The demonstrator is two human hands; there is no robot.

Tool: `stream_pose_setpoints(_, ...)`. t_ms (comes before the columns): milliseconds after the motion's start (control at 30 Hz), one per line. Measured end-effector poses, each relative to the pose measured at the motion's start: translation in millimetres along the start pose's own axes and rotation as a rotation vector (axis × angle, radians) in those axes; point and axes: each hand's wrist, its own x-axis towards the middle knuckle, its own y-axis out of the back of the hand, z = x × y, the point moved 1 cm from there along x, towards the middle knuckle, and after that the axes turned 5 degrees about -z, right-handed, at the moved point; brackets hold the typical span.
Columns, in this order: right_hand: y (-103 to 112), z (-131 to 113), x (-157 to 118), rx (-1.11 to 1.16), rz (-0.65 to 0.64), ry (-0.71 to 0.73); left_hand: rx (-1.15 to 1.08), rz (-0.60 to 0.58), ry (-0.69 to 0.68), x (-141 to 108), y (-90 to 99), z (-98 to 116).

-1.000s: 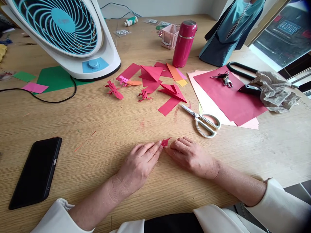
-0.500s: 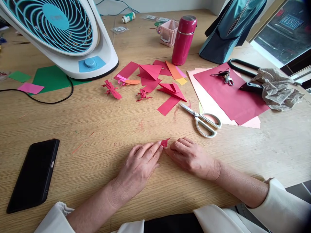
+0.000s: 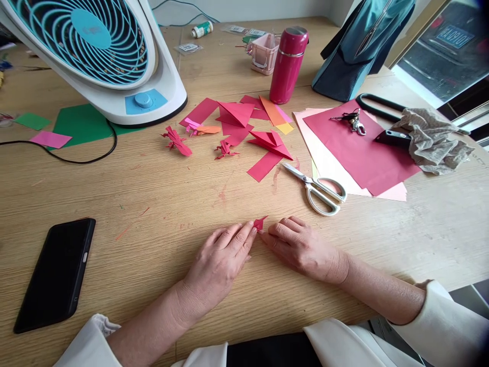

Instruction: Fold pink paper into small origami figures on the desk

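A small piece of folded red paper [image 3: 260, 224] lies on the wooden table, with one thin point sticking up to the right. My left hand [image 3: 225, 252] presses its left side, fingers held together. My right hand [image 3: 300, 247] is closed, its fingers curled, with thumb and forefinger at the paper's lower right edge. The palms and part of the paper are hidden. Beyond my hands are white-handled scissors [image 3: 319, 191], slightly parted, and small folded red paper figures [image 3: 225, 149]. Folded and cut red paper pieces [image 3: 265, 165] lie behind them.
A white and blue fan [image 3: 153, 104] stands back left, its black cable on the table. A black phone [image 3: 55, 275] lies at left. Red paper sheets [image 3: 355, 158] bear keys [image 3: 355, 121] on the right. Behind stand a pink flask [image 3: 288, 66] and a teal bag [image 3: 355, 56].
The view has shifted very slightly. Both hands stay almost where they were on the small folded paper, whose upright point has turned a little.
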Motion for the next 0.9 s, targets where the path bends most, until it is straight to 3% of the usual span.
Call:
stream_pose_setpoints(400,6.4,1.9,-13.0,-0.072,-0.014,0.009,-0.201,0.103,-0.008,0.2,-6.8,-0.9)
stream_pose_setpoints(600,7.8,6.3,-8.4,-0.108,-0.059,0.003,-0.333,0.171,-0.110,-5.9,-5.4,-7.4)
stream_pose_setpoints(900,6.1,-0.7,-1.5,0.006,-0.058,0.021,-0.222,0.170,-0.077,-6.6,-7.9,4.1)
